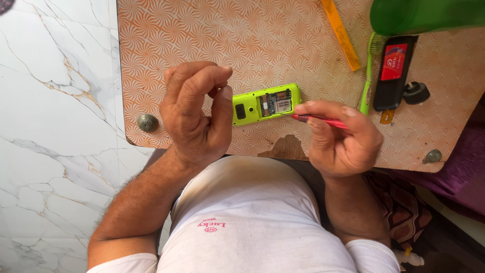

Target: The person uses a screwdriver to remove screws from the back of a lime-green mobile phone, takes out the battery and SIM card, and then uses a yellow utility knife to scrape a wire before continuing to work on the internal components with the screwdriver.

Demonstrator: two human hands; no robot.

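The lime-green phone [266, 104] lay back-open on the patterned bench [212, 35], circuit board exposed — the right hand [339, 136] gripped a red screwdriver [319, 120] in its fingers, tip at the board, while the left hand [196, 114] hovered beside it, fingertips pinched together, whether on anything I cannot tell — seemingly the unscrewing stage, calling for a steady tip

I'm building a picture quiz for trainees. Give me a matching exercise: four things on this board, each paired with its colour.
Things:
1. opened phone
2. screwdriver handle
3. toothbrush
4. flat ruler-like strip

Colours:
A. orange
B. yellow-green body
C. red
D. light green, thin and long

Pairs: 1-B, 2-C, 3-D, 4-A
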